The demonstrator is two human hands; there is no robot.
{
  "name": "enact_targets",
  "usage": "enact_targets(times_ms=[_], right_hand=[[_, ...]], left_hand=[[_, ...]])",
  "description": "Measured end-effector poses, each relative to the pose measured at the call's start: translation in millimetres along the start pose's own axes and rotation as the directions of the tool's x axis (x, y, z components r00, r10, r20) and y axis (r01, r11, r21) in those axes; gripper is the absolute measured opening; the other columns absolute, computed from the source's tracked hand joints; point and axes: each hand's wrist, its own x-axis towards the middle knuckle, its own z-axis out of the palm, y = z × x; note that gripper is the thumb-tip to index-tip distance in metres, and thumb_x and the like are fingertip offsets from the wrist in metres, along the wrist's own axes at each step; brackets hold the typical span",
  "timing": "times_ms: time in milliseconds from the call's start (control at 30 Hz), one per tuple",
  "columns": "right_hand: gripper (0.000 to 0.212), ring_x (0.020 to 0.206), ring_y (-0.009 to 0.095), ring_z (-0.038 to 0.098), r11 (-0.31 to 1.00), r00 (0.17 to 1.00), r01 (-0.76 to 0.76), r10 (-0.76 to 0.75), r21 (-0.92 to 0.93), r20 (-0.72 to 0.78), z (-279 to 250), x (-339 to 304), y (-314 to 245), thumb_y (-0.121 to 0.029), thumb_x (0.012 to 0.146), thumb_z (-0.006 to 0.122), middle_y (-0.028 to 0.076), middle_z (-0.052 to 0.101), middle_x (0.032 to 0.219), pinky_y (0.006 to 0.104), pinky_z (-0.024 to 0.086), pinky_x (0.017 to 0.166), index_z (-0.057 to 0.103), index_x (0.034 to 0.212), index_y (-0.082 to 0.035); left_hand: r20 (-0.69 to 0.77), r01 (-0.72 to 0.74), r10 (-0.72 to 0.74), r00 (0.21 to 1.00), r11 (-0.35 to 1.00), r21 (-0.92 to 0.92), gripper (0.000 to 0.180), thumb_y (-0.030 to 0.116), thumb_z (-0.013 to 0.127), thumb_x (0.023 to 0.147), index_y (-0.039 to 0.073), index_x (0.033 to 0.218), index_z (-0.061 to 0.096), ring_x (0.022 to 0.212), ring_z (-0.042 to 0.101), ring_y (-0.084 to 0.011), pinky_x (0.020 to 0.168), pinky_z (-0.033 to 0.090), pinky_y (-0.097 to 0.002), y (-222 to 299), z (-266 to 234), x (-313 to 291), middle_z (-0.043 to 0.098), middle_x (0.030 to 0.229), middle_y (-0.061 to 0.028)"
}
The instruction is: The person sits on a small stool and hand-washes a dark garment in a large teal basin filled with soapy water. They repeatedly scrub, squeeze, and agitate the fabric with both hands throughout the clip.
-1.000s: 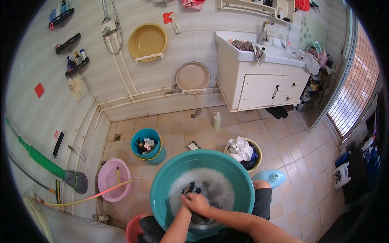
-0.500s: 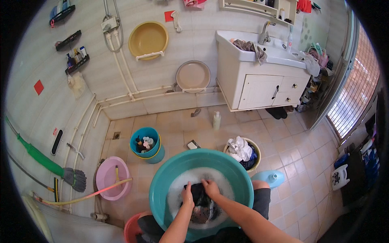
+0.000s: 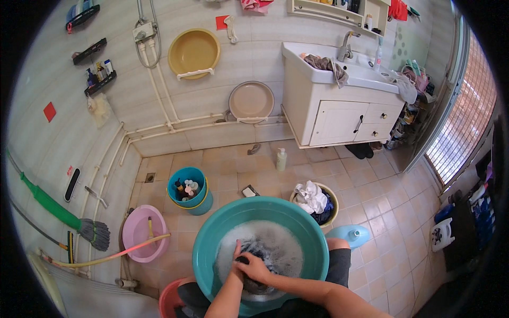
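Observation:
A large teal basin [image 3: 205, 249] of foamy water stands between my knees. Dark wet cloth [image 3: 258, 289] lies partly sunk in the suds, its exact kind unclear. My left hand [image 3: 237, 262] grips a bunched part of it, with one finger pointing up. Close against it, my right hand [image 3: 255, 267] is closed over the same bunch, fingers curled toward the left hand. Most of the left hand's fingers are hidden behind the right one.
Around the basin stand a blue bucket [image 3: 207, 203] of bottles, a pink tub [image 3: 127, 241] with a hose, a red tub [image 3: 168, 297], a laundry-filled bowl [image 3: 334, 214] and a light-blue jug [image 3: 344, 233]. A brush [image 3: 249, 192] lies beyond. A white vanity [image 3: 339, 119] stands at the back.
My right hand has moved left and down to meet my left hand. The dark cloth that was spread between them is now bunched under the hands, lower in the basin.

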Motion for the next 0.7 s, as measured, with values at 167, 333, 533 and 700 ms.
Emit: enact_targets(times_ms=[167, 333, 533, 700], right_hand=[[0.031, 0.071, 0.038, 0.057, 0.911, 0.997, 0.027, -0.053, -0.411, -0.053, 0, 11, 14, -0.036, 0.078, 0.053, 0.020, 0.059, 0.077, 0.0440, 0.045, 0.063, 0.061, 0.082, -0.006], [0.037, 0.073, 0.040, 0.054, 0.889, 0.916, -0.322, 0.207, -0.325, -0.342, -33, 55, 53, -0.036, 0.081, 0.047, 0.025, 0.056, 0.074, 0.0455, 0.043, 0.067, 0.060, 0.075, -0.001], [0.041, 0.094, 0.038, 0.050, 0.816, 0.990, -0.106, 0.032, -0.568, -0.140, -46, 40, 133, -0.032, 0.078, 0.055, 0.021, 0.054, 0.098, 0.0414, 0.040, 0.079, 0.049, 0.103, 0.000], [0.044, 0.093, 0.037, 0.052, 0.837, 0.778, -0.537, 0.444, -0.106, -0.444, -36, 58, 148, -0.029, 0.074, 0.060, 0.020, 0.055, 0.101, 0.0395, 0.041, 0.081, 0.049, 0.105, 0.001]], left_hand=[[-0.259, -0.203, 0.278, 0.925, 0.938, 0.282, 0.049, 0.048, 0.051, 0.078, 0.007, 0.105, 0.052, 0.088, 0.052, -0.0246, 0.076, 0.042, -0.0381, -15, 24, -9, 0.054, 0.097, -0.0097], [-0.330, -0.231, 0.280, 0.902, 0.956, 0.180, 0.046, 0.031, 0.056, 0.078, 0.000, 0.110, 0.046, 0.092, 0.052, -0.0235, 0.075, 0.044, -0.0370, -16, 42, -20, 0.054, 0.099, -0.0109], [-0.504, -0.254, 0.422, 0.754, 0.894, 0.369, 0.047, 0.025, 0.060, 0.077, 0.005, 0.115, 0.041, 0.092, 0.051, -0.0292, 0.070, 0.045, -0.0407, -6, 31, -20, 0.046, 0.112, -0.0135], [-0.527, -0.014, 0.321, 0.787, 0.863, 0.505, 0.045, 0.024, 0.061, 0.076, 0.008, 0.115, 0.043, 0.100, 0.046, -0.0295, 0.080, 0.040, -0.0430, -12, 9, 5, 0.047, 0.111, -0.0128]])
